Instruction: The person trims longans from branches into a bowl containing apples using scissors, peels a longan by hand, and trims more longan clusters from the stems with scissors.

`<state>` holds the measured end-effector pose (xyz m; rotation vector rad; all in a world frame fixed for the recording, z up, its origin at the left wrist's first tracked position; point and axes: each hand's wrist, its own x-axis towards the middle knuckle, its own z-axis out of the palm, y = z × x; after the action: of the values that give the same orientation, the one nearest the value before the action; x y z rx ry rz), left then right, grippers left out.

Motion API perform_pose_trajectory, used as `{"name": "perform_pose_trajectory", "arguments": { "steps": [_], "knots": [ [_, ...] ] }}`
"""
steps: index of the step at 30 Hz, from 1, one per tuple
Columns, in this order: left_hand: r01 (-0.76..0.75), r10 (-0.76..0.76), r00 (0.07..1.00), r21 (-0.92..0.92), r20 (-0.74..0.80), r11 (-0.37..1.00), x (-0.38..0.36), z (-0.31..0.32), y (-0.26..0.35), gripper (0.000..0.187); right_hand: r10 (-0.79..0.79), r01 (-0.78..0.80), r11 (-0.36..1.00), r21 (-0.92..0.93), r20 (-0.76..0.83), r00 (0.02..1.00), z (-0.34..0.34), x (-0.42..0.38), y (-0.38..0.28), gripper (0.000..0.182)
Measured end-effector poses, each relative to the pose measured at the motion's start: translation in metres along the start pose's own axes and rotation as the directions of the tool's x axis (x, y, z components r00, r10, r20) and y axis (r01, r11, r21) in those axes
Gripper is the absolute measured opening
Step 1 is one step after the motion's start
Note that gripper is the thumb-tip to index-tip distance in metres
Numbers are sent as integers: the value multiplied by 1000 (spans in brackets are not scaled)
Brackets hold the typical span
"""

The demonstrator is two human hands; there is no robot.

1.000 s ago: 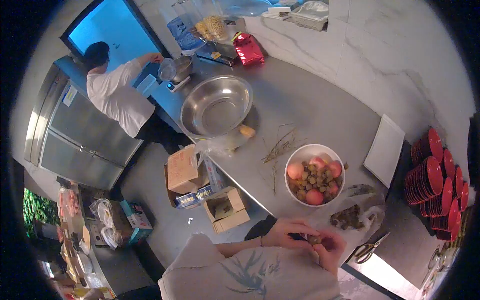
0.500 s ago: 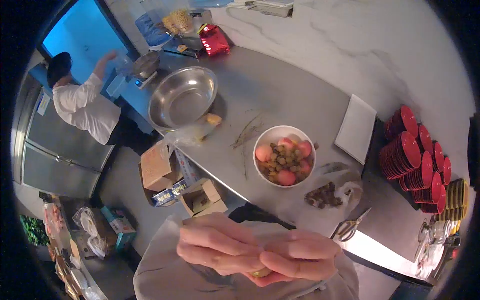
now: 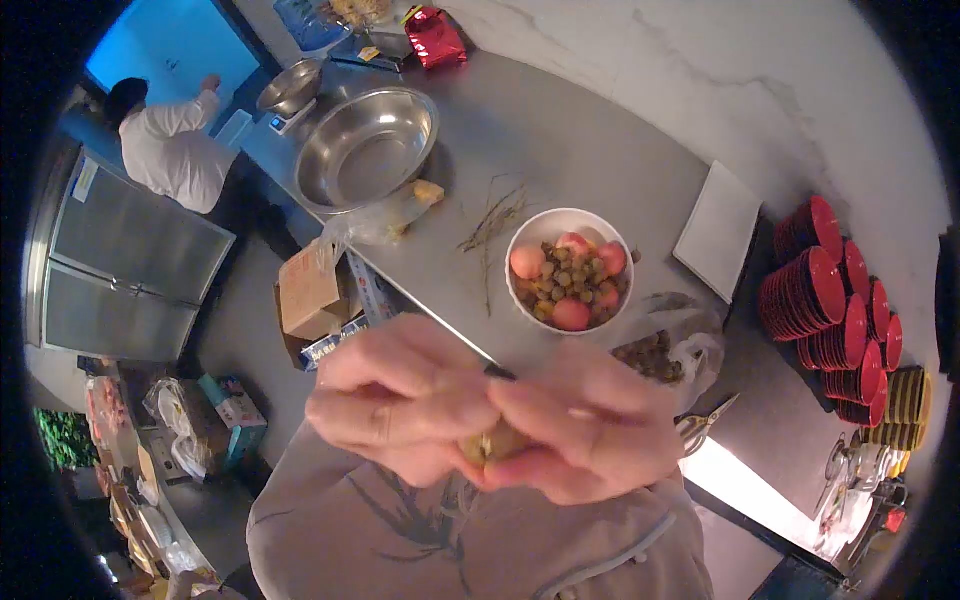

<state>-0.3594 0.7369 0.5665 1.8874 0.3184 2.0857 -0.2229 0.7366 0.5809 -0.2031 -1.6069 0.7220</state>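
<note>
My left hand (image 3: 395, 405) and my right hand (image 3: 600, 425) meet close to my chest. Pinched between both sets of fingers is a small round yellowish-brown fruit (image 3: 493, 443), which looks like a longan; the fingers cover most of it. Beyond my right hand stands a white bowl (image 3: 568, 214) holding several pinkish-red round fruits (image 3: 571, 314) and many small brown round fruits (image 3: 560, 272). A clear plastic bag (image 3: 706, 352) with brown bits inside lies to the bowl's right, partly behind my right hand.
Scissors (image 3: 707, 425) lie right of my right hand. Stacked red dishes (image 3: 825, 292) and a white tray (image 3: 718, 235) stand at right. Left of the bowl are thin twigs (image 3: 492, 222) and a steel basin (image 3: 367, 150). Cardboard boxes (image 3: 312, 290) sit below. A person (image 3: 180, 150) stands far left.
Both hands have risen in view, still together on the small fruit. My view has tilted, and the counter things sit higher. The person at far left has lowered a raised arm.
</note>
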Motion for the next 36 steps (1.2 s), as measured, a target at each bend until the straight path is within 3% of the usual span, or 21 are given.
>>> {"name": "perform_pose_trajectory", "arguments": {
  "steps": [3,7,13,20,31,36],
  "knots": [
    [92,-91,995,-21,46,996,1,-4,2,26,38,-38,998,40,7,999,-2,0,4,45],
    [86,-86,996,-55,-7,995,-2,-1,0,31,43,-43,995,85,3,999,-3,1,7,45],
    [87,-85,995,-53,43,995,0,-4,-1,35,82,-80,985,156,-4,997,-1,-1,8,42],
    [119,-120,993,-83,4,989,-2,-2,0,37,84,-49,942,332,-91,992,8,-3,14,36],
    [92,-96,995,-100,-39,991,-5,-2,-1,37,47,-25,970,243,-84,995,10,1,16,32],
    [42,-87,973,-212,-212,976,-17,7,-9,40,25,25,968,249,-193,981,18,-3,24,31]
  ]
}}
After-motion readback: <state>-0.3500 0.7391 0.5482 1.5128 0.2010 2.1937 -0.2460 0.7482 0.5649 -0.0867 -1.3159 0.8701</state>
